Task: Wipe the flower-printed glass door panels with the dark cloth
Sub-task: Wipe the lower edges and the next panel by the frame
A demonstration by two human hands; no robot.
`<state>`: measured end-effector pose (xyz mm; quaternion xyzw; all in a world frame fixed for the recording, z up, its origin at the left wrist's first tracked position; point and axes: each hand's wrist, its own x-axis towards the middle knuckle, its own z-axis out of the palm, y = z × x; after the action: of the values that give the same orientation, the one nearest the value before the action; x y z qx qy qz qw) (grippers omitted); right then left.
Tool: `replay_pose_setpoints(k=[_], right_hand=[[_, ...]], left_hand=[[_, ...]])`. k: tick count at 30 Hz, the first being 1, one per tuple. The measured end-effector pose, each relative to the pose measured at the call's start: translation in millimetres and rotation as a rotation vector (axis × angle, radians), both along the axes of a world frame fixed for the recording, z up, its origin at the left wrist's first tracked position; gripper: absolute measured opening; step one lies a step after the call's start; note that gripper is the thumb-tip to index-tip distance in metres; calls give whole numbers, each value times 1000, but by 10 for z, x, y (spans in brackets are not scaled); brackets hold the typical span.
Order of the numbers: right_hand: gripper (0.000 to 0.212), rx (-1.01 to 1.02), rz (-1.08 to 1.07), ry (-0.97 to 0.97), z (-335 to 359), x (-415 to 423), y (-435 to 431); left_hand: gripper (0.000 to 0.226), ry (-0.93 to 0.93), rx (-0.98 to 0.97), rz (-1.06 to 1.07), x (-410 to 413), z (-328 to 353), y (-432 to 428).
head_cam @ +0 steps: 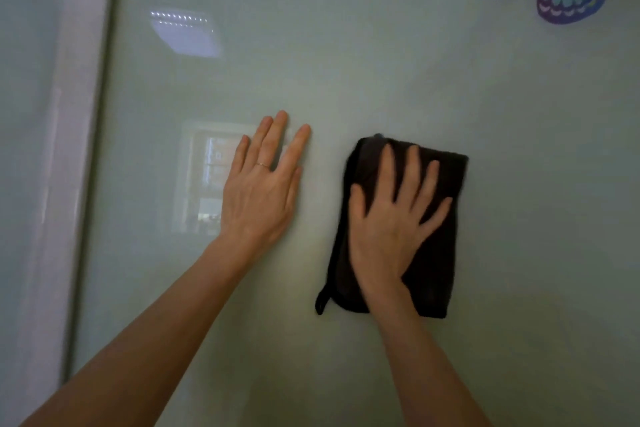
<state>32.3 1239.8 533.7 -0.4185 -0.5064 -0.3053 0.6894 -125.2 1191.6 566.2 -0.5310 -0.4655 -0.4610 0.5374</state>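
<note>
While right hand (pixel 391 218) presses folded dark cloth (pixel 440 253) flat, fingers spread, left hand (pixel 259 191) braces open-palmed on glass panel (pixel 381 62); cloth looks soft, light, likely to slide.

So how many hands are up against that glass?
2. The left hand lies flat on the bare glass; the right hand presses the cloth to it, further right. None hidden.

No readable text anywhere.
</note>
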Motion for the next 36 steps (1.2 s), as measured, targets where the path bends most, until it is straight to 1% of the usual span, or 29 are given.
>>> replay_pose_setpoints(k=[3, 4, 6, 8, 13, 15, 16, 17, 20, 22, 25, 30, 31, 33, 35, 36], right_hand=[[62, 46, -9, -270, -296, -325, -165], [62, 53, -12, -332, -371, -350, -182], [61, 64, -24, -388, -411, -271, -148], [61, 73, -13, -367, -357, -172, -113], [62, 9, 10, -55, -100, 33, 12], [62, -16, 14, 20, -77, -80, -25], [63, -17, 10, 26, -96, -172, -74], [63, -6, 6, -11, -137, -277, -128], [63, 36, -13, -288, -370, -527, -246], [63, 62, -13, -362, -434, -521, -239], [62, 58, -3, -316, -425, -492, -218], [61, 4, 106, -57, -318, -866, -386], [60, 5, 105, -69, -324, -952, -421], [59, 32, 81, -192, -380, -1072, -454], [59, 66, 80, -302, -419, -1010, -421], [58, 79, 83, -311, -407, -952, -393]], left_hand=[[53, 14, -11, -30, -37, -3, -31], [54, 7, -27, -35, -69, -13, -46], [54, -2, -30, -23, -129, -32, -61], [55, 3, -3, -6, -184, -33, -69], [53, -30, 12, 37, -222, -58, -50], [53, -52, 18, 60, -261, -67, -60], [54, -55, 20, 71, -272, -72, -56], [54, -51, 26, 81, -276, -68, -47], [53, -51, 37, 75, -317, -62, -47], [53, -68, 31, 81, -414, -67, -86], [54, -93, 22, 96, -639, -59, -185], [53, -87, 68, 72, -859, -23, -243], [53, -86, 76, 65, -849, -20, -240], [52, -81, 87, 48, -853, -21, -241], [51, -78, 89, 33, -850, -32, -237], [50, -75, 94, 31, -868, -36, -245]])
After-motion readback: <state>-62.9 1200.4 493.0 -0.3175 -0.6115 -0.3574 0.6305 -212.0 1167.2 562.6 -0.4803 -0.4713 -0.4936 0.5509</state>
